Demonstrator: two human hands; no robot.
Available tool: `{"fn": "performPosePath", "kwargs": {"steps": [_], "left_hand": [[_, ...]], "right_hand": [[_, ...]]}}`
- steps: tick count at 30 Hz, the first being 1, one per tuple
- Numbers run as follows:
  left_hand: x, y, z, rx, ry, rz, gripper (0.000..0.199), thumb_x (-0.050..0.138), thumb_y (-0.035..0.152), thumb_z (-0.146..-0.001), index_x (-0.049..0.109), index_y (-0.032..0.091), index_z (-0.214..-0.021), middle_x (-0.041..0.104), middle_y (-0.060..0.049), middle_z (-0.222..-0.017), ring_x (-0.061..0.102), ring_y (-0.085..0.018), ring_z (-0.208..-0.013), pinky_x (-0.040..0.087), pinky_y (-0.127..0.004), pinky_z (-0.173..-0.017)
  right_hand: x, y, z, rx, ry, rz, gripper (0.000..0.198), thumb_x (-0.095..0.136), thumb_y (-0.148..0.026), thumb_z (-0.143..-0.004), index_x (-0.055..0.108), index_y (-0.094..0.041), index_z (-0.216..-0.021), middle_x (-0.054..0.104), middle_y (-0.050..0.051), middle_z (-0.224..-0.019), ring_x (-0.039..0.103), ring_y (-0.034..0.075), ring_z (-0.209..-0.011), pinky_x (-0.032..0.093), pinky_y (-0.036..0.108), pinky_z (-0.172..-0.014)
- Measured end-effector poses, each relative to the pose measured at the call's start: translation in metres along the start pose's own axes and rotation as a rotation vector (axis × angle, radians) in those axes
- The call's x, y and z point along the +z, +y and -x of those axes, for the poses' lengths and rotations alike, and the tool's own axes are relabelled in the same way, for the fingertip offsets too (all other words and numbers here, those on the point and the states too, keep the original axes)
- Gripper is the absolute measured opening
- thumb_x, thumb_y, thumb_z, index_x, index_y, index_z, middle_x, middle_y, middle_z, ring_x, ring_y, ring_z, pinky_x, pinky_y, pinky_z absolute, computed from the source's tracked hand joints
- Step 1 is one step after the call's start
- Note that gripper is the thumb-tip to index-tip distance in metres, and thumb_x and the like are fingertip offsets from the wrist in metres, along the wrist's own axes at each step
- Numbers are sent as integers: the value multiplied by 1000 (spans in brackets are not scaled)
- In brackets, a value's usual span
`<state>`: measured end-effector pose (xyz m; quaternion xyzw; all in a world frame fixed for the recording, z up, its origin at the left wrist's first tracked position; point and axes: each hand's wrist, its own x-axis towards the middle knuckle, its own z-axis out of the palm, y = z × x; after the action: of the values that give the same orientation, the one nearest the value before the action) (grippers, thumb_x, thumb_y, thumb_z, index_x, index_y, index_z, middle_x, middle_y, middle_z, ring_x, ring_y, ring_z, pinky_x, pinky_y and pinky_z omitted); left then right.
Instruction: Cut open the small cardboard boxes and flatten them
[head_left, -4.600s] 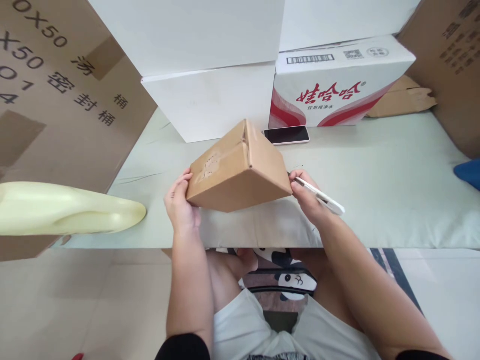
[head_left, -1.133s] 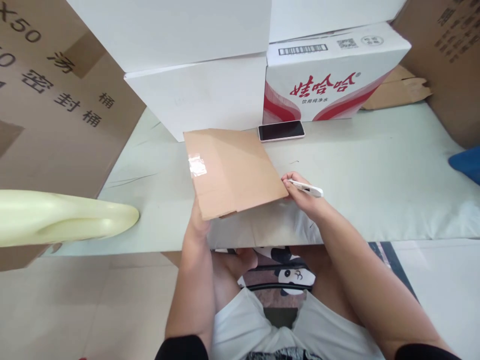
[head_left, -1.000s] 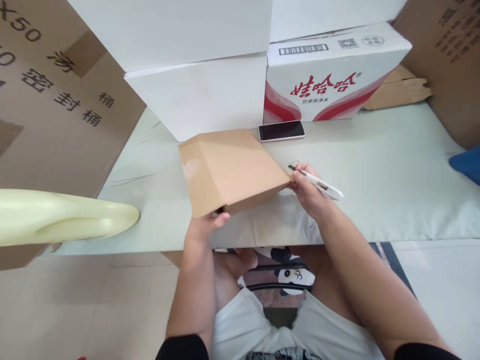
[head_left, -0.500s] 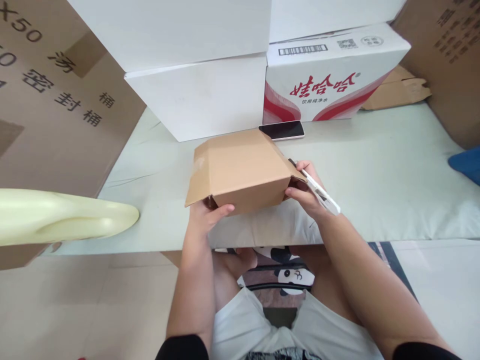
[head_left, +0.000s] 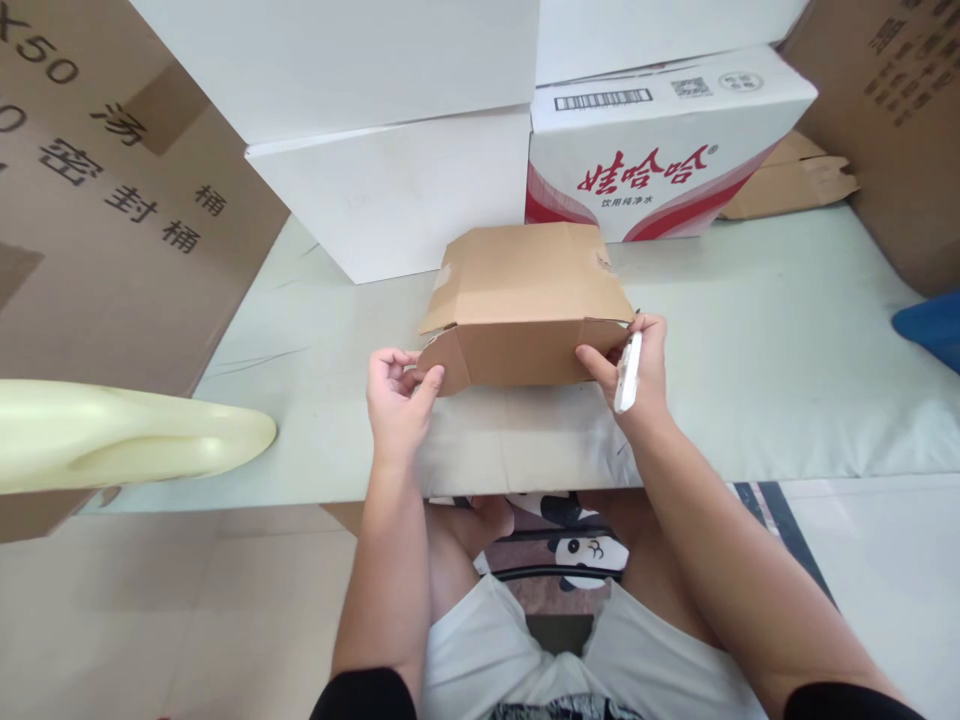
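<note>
A small brown cardboard box (head_left: 536,275) is held up over the front of the covered table, its near side facing me and its side flaps spread outward. My left hand (head_left: 401,395) is closed on the left side flap (head_left: 448,362), thumb in front and fingers behind. At the other end, my right hand (head_left: 634,370) grips the right flap between thumb and fingers. That same hand also keeps a white utility knife (head_left: 628,375) against its palm, with the dark tip showing above. The inside of the box is hidden from me.
White cartons (head_left: 390,190) stand along the back, including a red-printed water carton (head_left: 660,170). Large brown cartons (head_left: 112,220) flank the table (head_left: 787,350). A pale yellow curved object (head_left: 135,435) juts in at left; a blue object (head_left: 934,330) sits at the right edge.
The box has turned, shifted back and tilted, so its near side and flaps now face me. My left hand has moved onto the left flap. The phone behind is now hidden.
</note>
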<state>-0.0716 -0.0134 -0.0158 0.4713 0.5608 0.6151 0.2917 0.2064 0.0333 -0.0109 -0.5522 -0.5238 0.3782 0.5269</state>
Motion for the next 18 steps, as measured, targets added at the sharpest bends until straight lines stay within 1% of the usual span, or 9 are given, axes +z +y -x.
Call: {"fn": "performPosePath", "kwargs": {"steps": [2, 4, 6, 8, 10, 12, 13, 16, 18], "left_hand": [[0, 1, 0, 37, -8, 24, 55, 86, 52, -78, 42, 27, -99, 67, -1, -110, 63, -5, -63, 52, -21, -64], [-1, 1, 1, 76, -14, 22, 55, 87, 49, -78, 42, 27, -100, 67, -6, -129, 61, -3, -63, 50, -21, -64], [-3, 0, 2, 101, -38, 14, 55, 87, 48, -79, 42, 27, -102, 60, -11, -148, 59, -3, -63, 48, -21, -63], [-4, -2, 4, 127, -80, 24, 54, 87, 47, -80, 43, 28, -104, 54, -13, -157, 56, -2, -61, 46, -21, -60], [-5, -3, 5, 167, -130, 50, 54, 88, 43, -79, 44, 29, -107, 53, -11, -159, 54, -1, -58, 46, -22, -60], [-6, -4, 6, 210, -168, 103, 56, 89, 43, -78, 45, 31, -111, 57, -10, -156, 57, -4, -60, 47, -24, -63], [-7, -3, 5, 228, -175, 139, 55, 88, 46, -78, 46, 32, -112, 59, -10, -154, 62, -7, -65, 48, -25, -65], [-9, -3, 2, 254, -138, 225, 54, 85, 56, -74, 51, 31, -109, 64, -10, -148, 72, -20, -92, 53, -31, -75], [-10, -3, -2, 219, -67, 216, 53, 87, 52, -72, 52, 31, -106, 65, -9, -147, 72, -23, -103, 53, -33, -82]], "right_hand": [[-2, 0, 0, 24, -4, -80, 53, 71, -48, -75, 26, -30, -97, 38, -5, -83, 39, 13, -62, 33, 28, -53], [-2, -1, -2, 85, 6, -201, 48, 64, -56, -79, 27, -30, -97, 37, -6, -80, 39, 13, -58, 31, 26, -50], [-2, -3, -4, 160, 30, -320, 51, 63, -63, -79, 28, -31, -96, 38, -7, -78, 38, 12, -54, 28, 25, -46], [-1, -4, -6, 192, 76, -377, 57, 68, -68, -74, 31, -31, -95, 39, -7, -76, 37, 12, -53, 26, 25, -45], [-1, -4, -7, 183, 109, -385, 59, 74, -66, -70, 34, -29, -92, 39, -7, -75, 38, 11, -56, 26, 24, -47], [-2, -4, -8, 171, 136, -373, 55, 77, -60, -70, 37, -28, -90, 40, -6, -75, 40, 12, -60, 28, 24, -51], [-3, -4, -8, 175, 145, -369, 52, 77, -56, -71, 37, -28, -90, 41, -6, -75, 42, 12, -62, 29, 24, -52], [-4, -7, -8, 208, 182, -366, 45, 75, -45, -69, 39, -28, -91, 42, -6, -74, 42, 12, -61, 31, 24, -53], [-4, -10, -7, 234, 174, -377, 46, 74, -41, -65, 39, -29, -92, 41, -7, -71, 40, 12, -59, 31, 25, -53]]}}
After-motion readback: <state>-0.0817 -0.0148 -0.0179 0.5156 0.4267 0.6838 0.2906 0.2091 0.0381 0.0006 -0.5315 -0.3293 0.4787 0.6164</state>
